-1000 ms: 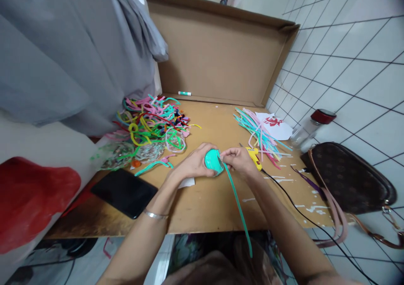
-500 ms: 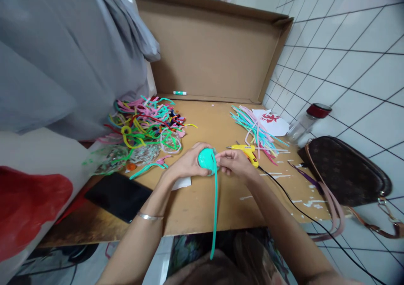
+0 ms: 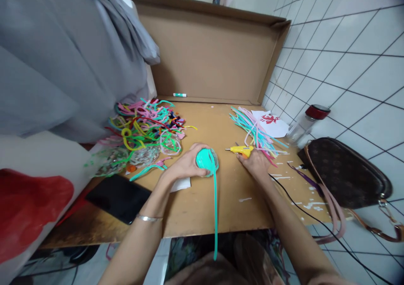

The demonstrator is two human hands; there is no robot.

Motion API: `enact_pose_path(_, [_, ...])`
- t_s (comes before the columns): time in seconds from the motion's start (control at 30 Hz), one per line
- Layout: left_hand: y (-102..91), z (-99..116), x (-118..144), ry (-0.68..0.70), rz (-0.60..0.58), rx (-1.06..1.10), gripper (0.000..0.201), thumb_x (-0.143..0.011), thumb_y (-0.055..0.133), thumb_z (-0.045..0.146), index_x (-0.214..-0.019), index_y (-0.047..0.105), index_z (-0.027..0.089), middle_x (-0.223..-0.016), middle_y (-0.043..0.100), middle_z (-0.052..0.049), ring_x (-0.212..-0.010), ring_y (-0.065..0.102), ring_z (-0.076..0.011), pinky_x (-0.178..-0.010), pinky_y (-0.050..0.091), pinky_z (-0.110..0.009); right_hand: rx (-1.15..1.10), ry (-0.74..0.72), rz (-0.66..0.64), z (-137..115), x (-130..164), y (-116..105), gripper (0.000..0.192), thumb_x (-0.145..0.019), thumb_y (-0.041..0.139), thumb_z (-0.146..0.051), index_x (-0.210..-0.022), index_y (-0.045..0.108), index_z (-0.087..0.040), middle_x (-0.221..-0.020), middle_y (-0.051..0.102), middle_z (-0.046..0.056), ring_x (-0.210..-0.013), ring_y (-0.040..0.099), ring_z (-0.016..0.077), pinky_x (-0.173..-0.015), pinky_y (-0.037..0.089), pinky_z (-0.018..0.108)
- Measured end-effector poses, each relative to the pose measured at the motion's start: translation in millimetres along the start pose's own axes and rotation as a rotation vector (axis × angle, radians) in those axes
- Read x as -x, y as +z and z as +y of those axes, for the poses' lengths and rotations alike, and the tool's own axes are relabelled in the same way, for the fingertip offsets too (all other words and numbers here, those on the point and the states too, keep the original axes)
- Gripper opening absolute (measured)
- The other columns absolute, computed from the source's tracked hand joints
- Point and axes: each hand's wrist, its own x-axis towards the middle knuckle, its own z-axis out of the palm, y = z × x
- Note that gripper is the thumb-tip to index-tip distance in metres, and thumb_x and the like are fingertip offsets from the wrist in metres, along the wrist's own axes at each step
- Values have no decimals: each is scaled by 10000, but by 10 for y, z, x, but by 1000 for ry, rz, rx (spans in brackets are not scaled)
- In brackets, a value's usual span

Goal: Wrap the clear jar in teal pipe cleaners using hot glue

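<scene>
The left hand (image 3: 186, 165) is closed around a round form wrapped in teal strip (image 3: 206, 162), holding it just above the middle of the bench (image 3: 202, 205), so the wound coils stay tight under the fingers; the loose tail of the teal strip (image 3: 215, 209) runs from the form straight toward the near edge and hangs off it over the person's lap. The right hand (image 3: 256, 163) lies on the bench to the right of the form, its grip closing on the handle of the yellow glue gun (image 3: 241, 150), whose nozzle points left toward the form; whether the fingers have fully clasped it I cannot tell. The gun's black cord (image 3: 303, 211) trails off the near right edge, so it can drag when the gun is lifted. A heap of mixed coloured strips (image 3: 148, 125) fills the far left of the bench, with wound coils at its near side, and a straighter bundle of strips (image 3: 255, 131) lies toward the far right, partly over a white paper with a red figure (image 3: 273, 123). A black phone (image 3: 118, 197) sits at the near left corner, a brown bag (image 3: 344, 173) and a red-capped jar (image 3: 307, 123) off the right edge. A cardboard wall (image 3: 208, 53) closes the far edge. Open room is the bare strip down the middle, from the form to the near edge.
</scene>
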Motion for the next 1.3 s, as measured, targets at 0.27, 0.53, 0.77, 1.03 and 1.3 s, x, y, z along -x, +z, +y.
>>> enact_pose_path(0.27, [-68, 56, 16, 16, 19, -47, 727, -563, 777, 294, -1240, 529, 201, -1291, 497, -104, -1233, 509, -318, -1100, 399, -490, -212, 53, 116, 97, 76, 31, 519, -777, 582, -518, -1114, 645, -128, -1006, 707, 169, -923, 669, 311, -685, 456, 337])
enact_pose_path(0.53, [-41, 51, 5, -11, -14, 5, 744, -585, 741, 280, -1281, 486, 212, -1295, 504, -96, -1201, 533, -305, -1064, 437, -473, -463, -91, 342, 12, 184, -16, 472, -682, 540, -491, -995, 621, -148, -882, 698, 131, -804, 627, 288, -669, 430, 343])
enact_pose_path(0.77, [-27, -3, -5, 35, -2, 34, 732, -589, 775, 307, -1264, 501, 228, -1306, 516, -86, -1232, 512, -312, -1081, 416, -480, -570, -182, 259, 20, 155, -115, 481, -661, 545, -547, -956, 605, -172, -798, 674, 88, -657, 582, 229, -640, 434, 344])
enact_pose_path(1.03, [-25, -30, -12, 24, 53, 31, 735, -593, 798, 358, -1257, 512, 226, -1274, 541, -80, -1201, 529, -292, -1068, 429, -455, -637, -192, 181, -11, 127, -125, 474, -648, 571, -537, -954, 608, -178, -827, 681, 97, -671, 585, 225, -617, 448, 333])
enact_pose_path(1.3, [-35, 7, -27, 11, 49, 35, 705, -606, 792, 347, -1241, 512, 216, -1251, 534, -87, -1183, 529, -286, -1056, 427, -461, -665, -203, 172, -73, 148, -63, 465, -640, 576, -551, -908, 614, -174, -830, 684, 95, -666, 578, 217, -628, 446, 336])
